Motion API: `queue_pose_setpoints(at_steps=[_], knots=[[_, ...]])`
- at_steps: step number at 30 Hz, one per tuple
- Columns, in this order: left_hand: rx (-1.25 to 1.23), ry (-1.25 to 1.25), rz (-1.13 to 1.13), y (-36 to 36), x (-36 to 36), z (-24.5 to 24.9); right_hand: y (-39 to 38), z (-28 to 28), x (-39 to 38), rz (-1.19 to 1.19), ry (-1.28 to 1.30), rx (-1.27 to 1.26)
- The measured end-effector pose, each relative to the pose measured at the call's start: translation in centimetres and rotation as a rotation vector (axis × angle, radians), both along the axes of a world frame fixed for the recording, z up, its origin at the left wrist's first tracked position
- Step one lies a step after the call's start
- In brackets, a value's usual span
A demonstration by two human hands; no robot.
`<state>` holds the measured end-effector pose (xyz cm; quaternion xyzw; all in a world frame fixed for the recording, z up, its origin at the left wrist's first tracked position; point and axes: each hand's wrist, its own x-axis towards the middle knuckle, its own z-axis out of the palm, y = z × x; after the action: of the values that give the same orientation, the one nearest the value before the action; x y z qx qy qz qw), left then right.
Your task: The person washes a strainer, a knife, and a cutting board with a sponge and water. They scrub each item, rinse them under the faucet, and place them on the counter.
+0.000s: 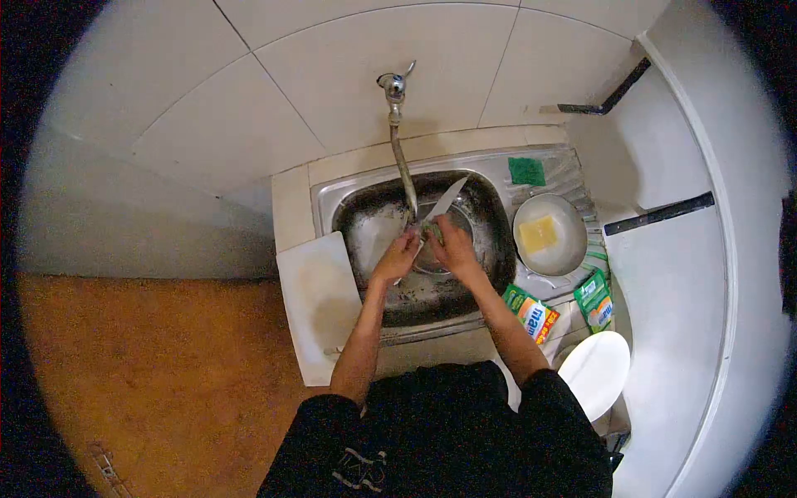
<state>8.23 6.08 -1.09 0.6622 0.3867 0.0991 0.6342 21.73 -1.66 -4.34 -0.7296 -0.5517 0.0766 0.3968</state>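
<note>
Over the metal sink (386, 303), a knife (449, 197) points up and to the right, its blade beyond my hands. My left hand (398, 256) is closed near the lower end of the knife, beneath the faucet spout (402, 162); what its fingers grip is too small to make out. My right hand (453, 246) is closed on a greenish scrubber (432, 231), which lies against the knife blade. The knife's handle is mostly hidden by my hands.
Left of the sink lies a white cutting board (320, 303). On the right are a green pad (526, 172), a round pan (571, 235) holding a yellow sponge (538, 235), green packets (594, 299) and a white plate (596, 375). A wall stands behind the faucet.
</note>
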Motion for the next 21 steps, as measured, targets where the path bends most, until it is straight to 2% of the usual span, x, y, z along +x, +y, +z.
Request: queue_pose_setpoints(at_steps=[1,3,5,6,7,8,9,10,11,12,14,18,20,21], knots=[[-0.069,0.043,-0.031,-0.2,-0.5,-0.1,0.4,-0.4,0.4,0.004,0.052,-0.079],[-0.135,0.089,-0.059,-0.7,-1.0,0.4,1.2,0.6,0.7,-0.017,0.035,-0.054],[-0.12,-0.063,0.059,-1.7,-1.5,0.8,1.2,0.7,-0.4,-0.026,0.02,-0.035],[-0.12,-0.064,0.064,-1.8,-1.7,1.5,0.7,0.2,-1.6,0.061,-0.049,-0.167],[0.044,0.023,0.022,-1.9,-2.0,2.2,0.6,-0.2,-2.1,0.151,-0.122,-0.298],[0.203,0.115,-0.022,-2.0,-2.3,2.5,0.6,-0.3,-1.7,0.158,-0.121,-0.301],[0.196,0.121,-0.019,-2.3,-2.6,1.7,0.7,-0.2,-1.0,0.168,-0.092,-0.216],[0.171,0.02,-0.013,-2.6,-2.8,0.4,0.9,-0.3,-0.4,0.173,-0.062,-0.13],[0.151,-0.083,-0.004,-2.7,-2.8,0.0,1.4,-0.7,-0.3,-0.033,-0.023,-0.144],[0.151,-0.079,-0.001,-2.9,-2.9,-0.3,1.4,-1.2,-0.8,-0.029,-0.019,-0.143],[-0.103,0.019,0.086,-3.0,-2.5,-0.3,1.2,-1.0,-2.1,0.025,-0.216,-0.278],[0.024,0.001,0.088,-3.3,-2.5,0.9,0.9,2.6,-1.9,0.159,-0.187,-0.237],[-0.031,-0.054,0.122,-3.5,-2.2,1.1,2.0,4.2,-0.2,0.001,-0.052,-0.353],[-0.023,-0.058,0.123,-3.4,-2.2,1.5,2.1,2.9,-0.5,-0.008,-0.115,-0.219]])
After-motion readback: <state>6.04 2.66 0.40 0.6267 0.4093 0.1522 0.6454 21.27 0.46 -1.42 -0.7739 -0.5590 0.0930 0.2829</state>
